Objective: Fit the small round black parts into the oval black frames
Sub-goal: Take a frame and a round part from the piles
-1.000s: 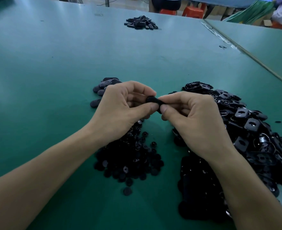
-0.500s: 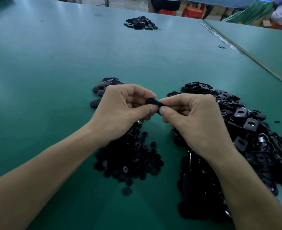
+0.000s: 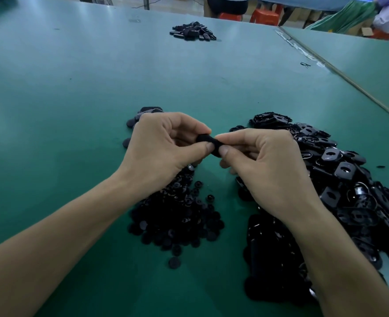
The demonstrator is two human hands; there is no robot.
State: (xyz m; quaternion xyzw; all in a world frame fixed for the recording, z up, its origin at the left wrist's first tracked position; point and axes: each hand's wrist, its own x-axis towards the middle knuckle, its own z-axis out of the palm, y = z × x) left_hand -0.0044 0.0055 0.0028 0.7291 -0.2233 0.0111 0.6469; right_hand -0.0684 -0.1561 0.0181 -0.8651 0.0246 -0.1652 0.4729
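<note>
Two hands meet above the green bench (image 3: 74, 99). The left hand (image 3: 163, 152) and the right hand (image 3: 269, 170) both pinch one black piece (image 3: 208, 143) between thumb and forefinger, each grip narrow and closed on it. Whether it is a frame or a round part cannot be told. A heap of small round black parts (image 3: 179, 216) lies beneath the left wrist. The oval black frames (image 3: 349, 191) are piled under and beside the right hand.

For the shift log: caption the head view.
Left hand and right hand pinch one small black piece above round black parts and oval black frames.
</note>
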